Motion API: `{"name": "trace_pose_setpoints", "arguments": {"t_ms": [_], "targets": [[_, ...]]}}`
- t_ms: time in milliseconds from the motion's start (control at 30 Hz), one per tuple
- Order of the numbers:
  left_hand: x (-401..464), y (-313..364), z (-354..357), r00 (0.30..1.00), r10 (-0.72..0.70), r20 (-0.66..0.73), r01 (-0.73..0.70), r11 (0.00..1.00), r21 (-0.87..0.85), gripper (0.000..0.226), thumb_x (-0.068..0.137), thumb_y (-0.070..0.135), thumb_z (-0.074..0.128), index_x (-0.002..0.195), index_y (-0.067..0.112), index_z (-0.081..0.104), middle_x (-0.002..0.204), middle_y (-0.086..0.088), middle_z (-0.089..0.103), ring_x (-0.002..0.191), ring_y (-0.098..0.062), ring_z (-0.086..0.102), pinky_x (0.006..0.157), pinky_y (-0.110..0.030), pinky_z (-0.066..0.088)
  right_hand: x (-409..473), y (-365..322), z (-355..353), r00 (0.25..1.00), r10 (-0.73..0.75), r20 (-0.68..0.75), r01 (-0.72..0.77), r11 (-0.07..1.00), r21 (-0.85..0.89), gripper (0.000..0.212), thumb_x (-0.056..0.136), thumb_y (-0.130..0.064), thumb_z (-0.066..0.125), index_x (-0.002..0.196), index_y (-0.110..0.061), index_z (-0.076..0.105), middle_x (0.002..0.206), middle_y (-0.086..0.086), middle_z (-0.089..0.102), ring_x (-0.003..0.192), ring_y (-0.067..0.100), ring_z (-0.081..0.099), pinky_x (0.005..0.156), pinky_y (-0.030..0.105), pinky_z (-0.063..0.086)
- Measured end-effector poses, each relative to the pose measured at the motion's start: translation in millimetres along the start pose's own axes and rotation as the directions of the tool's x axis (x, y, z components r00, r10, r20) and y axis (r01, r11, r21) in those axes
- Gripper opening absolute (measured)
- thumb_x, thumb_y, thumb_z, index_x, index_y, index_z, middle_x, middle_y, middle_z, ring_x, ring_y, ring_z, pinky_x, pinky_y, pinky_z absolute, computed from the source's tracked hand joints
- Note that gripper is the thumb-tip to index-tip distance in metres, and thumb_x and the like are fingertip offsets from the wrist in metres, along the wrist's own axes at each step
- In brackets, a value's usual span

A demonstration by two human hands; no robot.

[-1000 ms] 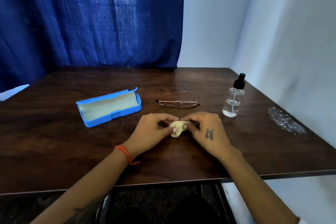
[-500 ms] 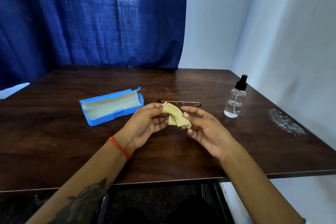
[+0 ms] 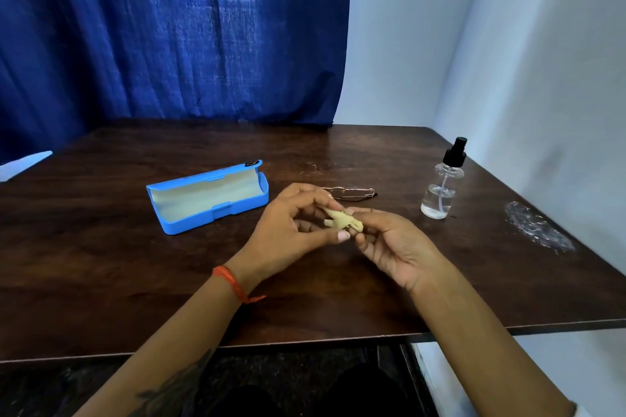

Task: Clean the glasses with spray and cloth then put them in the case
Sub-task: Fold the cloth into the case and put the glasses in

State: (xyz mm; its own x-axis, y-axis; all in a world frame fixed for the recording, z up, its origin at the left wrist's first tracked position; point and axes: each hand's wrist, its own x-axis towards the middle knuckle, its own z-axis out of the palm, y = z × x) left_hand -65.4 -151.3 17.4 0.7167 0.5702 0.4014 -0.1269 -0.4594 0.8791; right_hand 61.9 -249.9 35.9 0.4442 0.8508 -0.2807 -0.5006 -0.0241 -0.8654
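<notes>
A small crumpled yellow cloth [image 3: 342, 219] is pinched between my left hand [image 3: 291, 227] and my right hand [image 3: 396, 247], held just above the dark wooden table [image 3: 101, 264]. The thin-framed glasses [image 3: 352, 192] lie folded on the table right behind my fingers, partly hidden by them. An open blue case [image 3: 206, 196] with a pale lining sits to the left of my hands. A clear spray bottle [image 3: 442, 184] with a black pump stands to the right.
A crumpled clear plastic wrapper [image 3: 538, 230] lies near the table's right edge. A blue curtain [image 3: 169, 30] hangs behind the table, and a white wall [image 3: 542, 61] closes the right side. A pale object [image 3: 23, 164] shows at the far left.
Both hands lifted the cloth off the table and turned palm-up. The cloth was partly spread half a second ago and is now bunched tighter between the fingertips.
</notes>
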Motion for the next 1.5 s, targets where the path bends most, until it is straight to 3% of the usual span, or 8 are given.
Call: {"name": "trace_pose_setpoints", "arguments": {"t_ms": [167,367,533,733,867,1100,1367,1500], "targets": [[5,-3,1,0.986,-0.004,-0.164,0.007,1.0,0.017,0.016,0.074,0.007,0.072,0.078,0.021,0.068,0.102,-0.005,0.059,0.066,-0.017,0.063,0.071,-0.035,0.058,-9,3,1,0.974,-0.175,0.14,0.205,0.95,-0.235,0.029,0.065,-0.026,0.072,0.089,-0.011,0.067,0.075,0.004,0.069,0.063,0.008,0.063,0.059,0.019,0.053],[3,-4,1,0.969,0.019,-0.247,0.01,0.993,0.117,0.012,0.077,0.006,0.068,0.082,0.017,0.073,0.094,0.003,0.063,0.082,-0.007,0.059,0.074,-0.016,0.048,0,8,-1,0.707,-0.69,0.159,0.54,0.38,-0.751,0.004,0.078,-0.025,0.072,0.078,-0.023,0.075,0.076,-0.008,0.07,0.075,0.008,0.062,0.074,0.027,0.048],[1,0,1,0.943,0.199,-0.267,-0.114,0.947,0.301,0.016,0.081,0.007,0.065,0.092,0.014,0.073,0.092,0.006,0.065,0.087,-0.005,0.061,0.072,-0.01,0.046,-3,-7,-1,0.867,-0.475,0.149,0.459,0.648,-0.608,0.014,0.081,-0.014,0.065,0.072,-0.018,0.074,0.068,-0.006,0.07,0.071,0.009,0.063,0.072,0.03,0.049],[3,7,-2,0.958,-0.263,-0.116,0.225,0.936,-0.269,0.018,0.088,0.011,0.056,0.086,0.017,0.073,0.081,0.001,0.073,0.077,-0.011,0.065,0.069,-0.027,0.056,-3,-9,-1,0.985,-0.111,0.13,0.144,0.948,-0.284,0.014,0.091,-0.011,0.053,0.087,-0.01,0.067,0.073,0.001,0.069,0.066,0.01,0.062,0.057,0.022,0.053],[2,11,-8,0.952,-0.306,-0.008,0.29,0.912,-0.291,0.022,0.089,0.003,0.051,0.089,0.011,0.071,0.081,-0.001,0.072,0.075,-0.009,0.066,0.063,-0.021,0.055,-7,-12,-8,0.934,-0.275,0.226,0.349,0.836,-0.424,0.02,0.084,-0.002,0.062,0.099,-0.013,0.067,0.086,0.005,0.072,0.075,0.012,0.066,0.065,0.019,0.054],[6,13,-5,0.937,-0.349,0.037,0.348,0.911,-0.22,0.03,0.087,-0.001,0.04,0.081,0.017,0.063,0.077,-0.002,0.06,0.068,-0.01,0.053,0.06,-0.023,0.043,-12,-21,-2,0.766,-0.538,0.352,0.533,0.226,-0.815,0.025,0.081,-0.003,0.055,0.087,-0.023,0.069,0.08,-0.011,0.067,0.066,0.009,0.06,0.054,0.023,0.049],[0,13,-17,0.937,-0.311,0.158,0.328,0.94,-0.094,0.029,0.077,0.014,0.071,0.101,0.024,0.06,0.097,0.001,0.069,0.09,-0.012,0.064,0.078,-0.027,0.051,-6,-24,2,0.682,-0.617,0.393,0.632,0.227,-0.741,0.018,0.09,-0.013,0.056,0.102,-0.025,0.064,0.093,-0.016,0.064,0.082,-0.002,0.059,0.064,0.01,0.046],[-10,11,-34,0.918,-0.346,0.192,0.367,0.927,-0.082,0.021,0.077,0.008,0.069,0.097,0.014,0.065,0.086,0.001,0.071,0.079,-0.009,0.065,0.069,-0.018,0.051,-8,-29,-6,0.728,-0.586,0.357,0.591,0.271,-0.759,0.016,0.085,-0.025,0.063,0.101,-0.028,0.066,0.086,-0.013,0.065,0.071,0.008,0.059,0.063,0.026,0.051]]}}
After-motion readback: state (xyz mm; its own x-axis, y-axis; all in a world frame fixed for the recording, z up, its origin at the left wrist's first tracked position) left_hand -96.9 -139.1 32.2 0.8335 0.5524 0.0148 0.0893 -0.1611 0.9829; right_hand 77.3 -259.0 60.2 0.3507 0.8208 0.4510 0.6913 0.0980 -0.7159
